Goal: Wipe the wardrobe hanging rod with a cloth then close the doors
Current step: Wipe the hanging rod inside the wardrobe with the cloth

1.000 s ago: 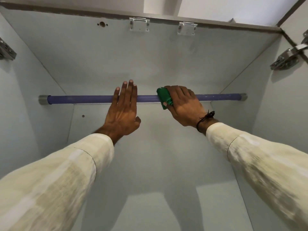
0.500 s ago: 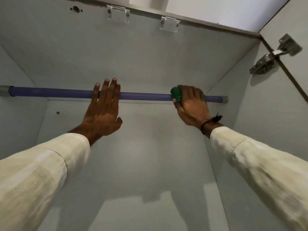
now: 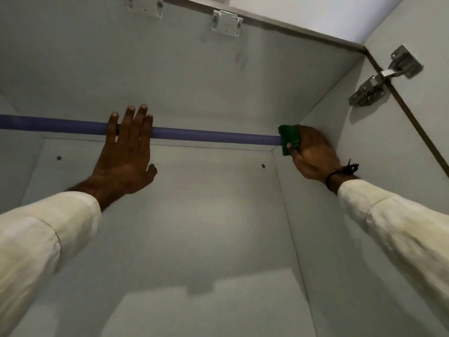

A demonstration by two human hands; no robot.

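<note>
The soft, light green cloth, bunched in the right hand's closed grip at the rigid rod's three-o'clock end, should mould round it; left hand rests open-fingered on the rod.

green cloth @ purple rod r end

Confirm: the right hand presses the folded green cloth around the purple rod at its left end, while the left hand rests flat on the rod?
Not quite. In the head view the right hand wraps the folded green cloth around the purple rod at its right end, by the side wall. The left hand does rest flat on it.
</note>
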